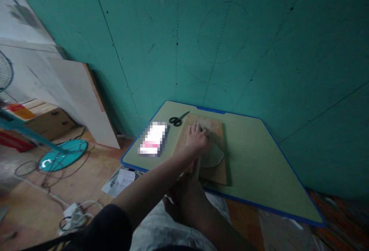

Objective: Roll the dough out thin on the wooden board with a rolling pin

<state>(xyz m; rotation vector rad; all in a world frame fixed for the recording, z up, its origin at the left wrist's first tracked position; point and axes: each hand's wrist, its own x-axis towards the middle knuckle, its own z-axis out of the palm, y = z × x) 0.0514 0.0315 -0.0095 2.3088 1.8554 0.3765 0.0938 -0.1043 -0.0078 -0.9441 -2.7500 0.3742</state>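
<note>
The left hand (197, 138) apparently steadies work on the wooden board (216, 175), beside the pale piece (213, 157); the right hand (181, 191) is nearer. Whether either hand's fingers grasp anything cannot be determined. Next move likely requires firm support.

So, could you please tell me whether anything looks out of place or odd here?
Yes, on the floor: loose cables trail in tangled loops across and beside the fan base, which looks untidy and perhaps easy to trip over. On the table, a pixelated patch hides whatever lies there; otherwise nothing stands out.
</note>
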